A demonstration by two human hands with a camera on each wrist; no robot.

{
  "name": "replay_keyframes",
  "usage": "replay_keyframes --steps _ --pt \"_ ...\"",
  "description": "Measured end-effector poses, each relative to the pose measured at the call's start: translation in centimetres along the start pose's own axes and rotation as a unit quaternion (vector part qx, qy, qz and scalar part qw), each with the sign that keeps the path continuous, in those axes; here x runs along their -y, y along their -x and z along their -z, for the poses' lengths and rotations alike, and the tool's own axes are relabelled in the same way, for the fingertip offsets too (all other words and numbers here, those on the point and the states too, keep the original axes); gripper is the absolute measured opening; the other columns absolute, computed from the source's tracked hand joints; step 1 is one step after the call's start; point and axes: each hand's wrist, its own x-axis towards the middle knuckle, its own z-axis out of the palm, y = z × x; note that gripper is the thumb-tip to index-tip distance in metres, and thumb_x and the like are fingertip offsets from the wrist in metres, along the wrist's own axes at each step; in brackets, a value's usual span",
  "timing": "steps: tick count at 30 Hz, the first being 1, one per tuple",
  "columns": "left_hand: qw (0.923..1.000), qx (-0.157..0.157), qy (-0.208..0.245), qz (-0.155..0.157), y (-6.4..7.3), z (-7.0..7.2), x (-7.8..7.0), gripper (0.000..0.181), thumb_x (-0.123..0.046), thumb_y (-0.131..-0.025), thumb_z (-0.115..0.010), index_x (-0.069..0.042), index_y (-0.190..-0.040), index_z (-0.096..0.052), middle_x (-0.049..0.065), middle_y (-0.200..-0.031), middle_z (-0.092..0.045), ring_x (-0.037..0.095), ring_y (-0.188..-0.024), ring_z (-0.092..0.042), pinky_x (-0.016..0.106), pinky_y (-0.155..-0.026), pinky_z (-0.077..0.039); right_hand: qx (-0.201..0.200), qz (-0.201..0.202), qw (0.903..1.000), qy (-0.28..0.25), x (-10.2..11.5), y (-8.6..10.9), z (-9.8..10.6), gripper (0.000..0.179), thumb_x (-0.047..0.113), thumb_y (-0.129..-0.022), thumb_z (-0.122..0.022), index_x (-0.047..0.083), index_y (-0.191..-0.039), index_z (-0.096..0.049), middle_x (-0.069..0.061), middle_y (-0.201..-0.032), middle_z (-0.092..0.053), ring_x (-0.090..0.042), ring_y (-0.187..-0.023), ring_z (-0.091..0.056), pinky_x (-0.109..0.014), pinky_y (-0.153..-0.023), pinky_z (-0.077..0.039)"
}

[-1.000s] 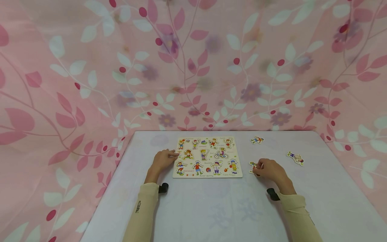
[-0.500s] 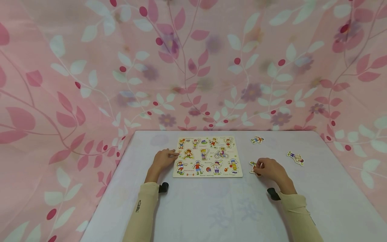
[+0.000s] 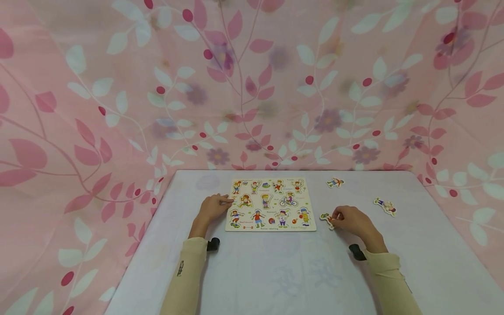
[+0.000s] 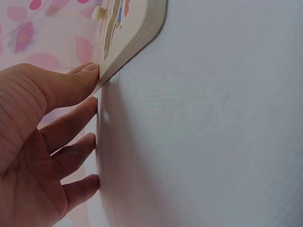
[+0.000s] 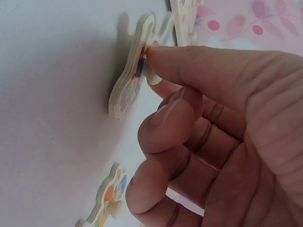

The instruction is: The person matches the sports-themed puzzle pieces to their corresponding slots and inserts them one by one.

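A wooden puzzle board (image 3: 256,201) printed with sporting children lies on the table. At its left edge rests my left hand (image 3: 212,208); in the left wrist view the thumb (image 4: 80,85) touches the board's edge and the other fingers meet the tabletop. My right hand (image 3: 349,218) is right of the board, pinching a child-figure puzzle piece (image 3: 326,219) between thumb and fingers. In the right wrist view that puzzle piece (image 5: 129,78) stands tilted close over the tablecloth, its pale knob (image 5: 153,78) at the fingertips and partly hidden.
Two loose puzzle pieces lie on the right: one piece (image 3: 335,182) farther back, another piece (image 3: 385,206) nearer the right side. White cloth (image 3: 267,271) covers the table. A pink floral curtain (image 3: 252,87) hangs behind it.
The puzzle piece in my right hand has turned and shifted slightly left, showing more beyond the fingertips. My left hand keeps its place at the board.
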Motion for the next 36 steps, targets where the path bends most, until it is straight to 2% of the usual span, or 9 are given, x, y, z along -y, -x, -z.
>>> replay_keyframes --steps 6,10,15,19,25,36 --pt "0.9999 -0.004 -0.004 -0.012 -0.07 -0.06 0.12 0.022 -0.023 -0.091 -0.071 -0.018 -0.112 -0.077 0.006 -0.133 -0.061 0.037 -0.137 -0.041 0.055 -0.112 -0.029 0.002 -0.006 0.9999 -0.008 -0.12 -0.11 -0.06 0.010 0.016 -0.090 -0.069 0.008 -0.094 -0.067 -0.003 -0.078 -0.056 -0.019 -0.068 -0.050 -0.032 -0.057 -0.041" --pt "0.9999 -0.004 -0.001 -0.011 0.04 0.08 0.08 0.023 -0.023 -0.092 -0.071 -0.019 -0.113 -0.077 0.005 -0.134 -0.061 0.037 -0.137 -0.041 0.055 -0.112 -0.029 -0.007 -0.040 0.9992 -0.004 0.01 -0.06 0.12 0.019 0.023 -0.089 -0.070 0.007 -0.097 -0.063 -0.004 -0.078 -0.056 -0.020 -0.068 -0.051 -0.032 -0.056 -0.041" --pt "1.0000 -0.004 0.000 -0.007 0.10 0.17 0.02 0.022 -0.024 -0.092 -0.071 -0.019 -0.113 -0.077 0.005 -0.134 -0.061 0.036 -0.137 -0.041 0.055 -0.113 -0.028 -0.008 -0.082 0.9960 0.036 0.08 0.33 0.26 0.028 0.032 -0.089 -0.071 0.007 -0.084 -0.061 -0.004 -0.071 -0.056 -0.020 -0.065 -0.050 -0.032 -0.054 -0.040" --pt "0.9999 -0.006 0.001 -0.013 0.10 0.13 0.02 0.023 -0.023 -0.091 -0.071 -0.018 -0.113 -0.077 0.006 -0.133 -0.061 0.037 -0.136 -0.041 0.055 -0.112 -0.028 0.001 -0.095 0.9942 0.050 0.03 0.65 0.18 0.032 0.034 -0.090 -0.070 0.006 -0.076 -0.061 -0.004 -0.070 -0.056 -0.020 -0.065 -0.050 -0.032 -0.055 -0.041" --pt "0.9999 -0.007 -0.002 -0.014 0.06 0.11 0.05 0.022 -0.023 -0.091 -0.071 -0.018 -0.112 -0.077 0.005 -0.133 -0.061 0.037 -0.136 -0.042 0.055 -0.112 -0.029 -0.006 -0.082 0.9949 0.059 0.08 0.70 0.14 0.030 0.032 -0.091 -0.068 0.006 -0.077 -0.061 -0.004 -0.070 -0.056 -0.020 -0.065 -0.050 -0.032 -0.055 -0.041" --pt "0.9998 -0.007 0.000 -0.017 0.23 0.24 -0.27 0.023 -0.023 -0.092 -0.071 -0.016 -0.113 -0.077 0.007 -0.132 -0.062 0.038 -0.136 -0.041 0.056 -0.112 -0.028 -0.012 -0.054 0.9978 0.038 0.16 0.00 -0.16 0.023 0.025 -0.089 -0.071 0.006 -0.081 -0.061 -0.003 -0.071 -0.055 -0.019 -0.064 -0.049 -0.031 -0.055 -0.039"
